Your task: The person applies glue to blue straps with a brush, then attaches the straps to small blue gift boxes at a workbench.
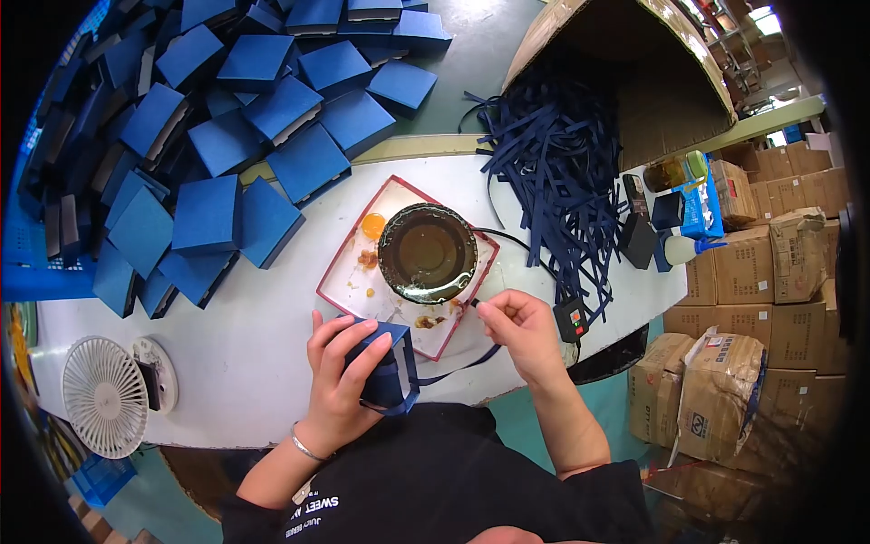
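My left hand point(346, 367) is wrapped round a small blue box point(390, 367) near the table's front edge. A dark blue ribbon point(462, 367) runs from the box to the right. In a pinch, my right hand point(517, 326) holds a dark ribbon end at the lower right rim of a round pot point(428, 254). Brown liquid fills the pot, which stands on a white tray point(349, 272) with a red edge. An orange disc point(372, 226) and amber-coloured drips lie on the tray.
Many blue boxes point(207, 213) are heaped at the left. Dark blue ribbons point(553, 172) spill from a cardboard carton point(671, 82) at the upper right. A white fan point(105, 397) stands at the left; a cable and switch box point(572, 320) lie right of the tray.
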Demonstrator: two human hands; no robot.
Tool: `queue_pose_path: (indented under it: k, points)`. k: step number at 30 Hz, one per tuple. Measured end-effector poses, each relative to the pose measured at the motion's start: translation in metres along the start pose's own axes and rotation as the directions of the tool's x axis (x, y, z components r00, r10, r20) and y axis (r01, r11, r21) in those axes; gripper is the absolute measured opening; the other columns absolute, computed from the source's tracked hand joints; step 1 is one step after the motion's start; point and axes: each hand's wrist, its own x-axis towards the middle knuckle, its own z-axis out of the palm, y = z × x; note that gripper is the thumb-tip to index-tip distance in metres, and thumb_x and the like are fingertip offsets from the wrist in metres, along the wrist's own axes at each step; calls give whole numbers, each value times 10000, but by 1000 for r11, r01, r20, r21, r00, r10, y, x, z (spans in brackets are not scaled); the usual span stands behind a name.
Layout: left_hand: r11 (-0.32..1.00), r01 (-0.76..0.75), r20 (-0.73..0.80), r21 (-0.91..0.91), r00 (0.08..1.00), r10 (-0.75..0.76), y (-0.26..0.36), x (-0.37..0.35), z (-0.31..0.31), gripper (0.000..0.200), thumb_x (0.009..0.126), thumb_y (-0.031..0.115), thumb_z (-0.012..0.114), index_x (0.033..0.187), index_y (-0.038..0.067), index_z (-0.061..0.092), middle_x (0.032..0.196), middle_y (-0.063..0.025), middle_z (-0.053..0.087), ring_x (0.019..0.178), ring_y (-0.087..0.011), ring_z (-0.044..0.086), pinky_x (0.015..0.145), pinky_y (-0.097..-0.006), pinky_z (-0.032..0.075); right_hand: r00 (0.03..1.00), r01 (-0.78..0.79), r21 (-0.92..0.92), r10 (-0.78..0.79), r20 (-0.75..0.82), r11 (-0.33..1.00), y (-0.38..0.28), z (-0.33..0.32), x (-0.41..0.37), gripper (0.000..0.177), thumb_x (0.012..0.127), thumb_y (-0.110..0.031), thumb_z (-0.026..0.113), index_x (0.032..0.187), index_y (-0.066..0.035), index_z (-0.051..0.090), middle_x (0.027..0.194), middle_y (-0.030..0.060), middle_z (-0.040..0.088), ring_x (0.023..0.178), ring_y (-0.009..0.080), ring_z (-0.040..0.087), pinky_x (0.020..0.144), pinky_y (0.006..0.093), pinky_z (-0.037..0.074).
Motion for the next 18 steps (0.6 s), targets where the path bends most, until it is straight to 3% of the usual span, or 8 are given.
queue_pose_path:
  k: [2,4,7,11,18]
  points:
    - [1000,-11,-4,-13,1000,11,2,0,1,791,644,192,907,1362,171,573,1385,-80,544,1298,-362,470,1188,-641,245,995,97,-72,-97,4,993,-12,10,-20,107,964,-87,702,893,-18,665,717,-14,624,632,32,516,570,197,388]
    - [999,-23,-3,-24,1000,23,5,-1,0,792,644,191,906,1362,167,572,1389,-76,545,1302,-357,469,1194,-633,239,996,78,-51,-76,43,996,-25,26,-40,67,924,-16,728,897,2,670,765,-26,629,689,18,524,612,197,409]
    - [999,-35,-10,-37,999,35,8,-2,2,796,645,190,902,1368,155,570,1404,-66,547,1309,-349,466,1205,-627,231,985,153,-279,-124,117,948,-36,44,-55,91,905,-8,753,884,22,669,783,-22,647,703,-3,525,586,176,414]
    - [998,-54,1,-23,999,54,13,-6,-3,782,656,197,896,1370,162,577,1400,-46,558,1320,-344,461,1212,-628,225,961,268,-302,-231,153,915,-31,56,-53,111,895,-11,759,842,23,668,753,-8,658,673,-3,537,549,175,427]
    - [995,-102,-10,20,995,102,17,-13,-6,715,669,209,875,1339,189,625,1392,-26,569,1311,-327,466,1214,-644,221,957,285,-339,-246,155,897,-27,61,-53,119,880,4,742,808,18,649,740,-5,650,653,3,543,538,188,443]
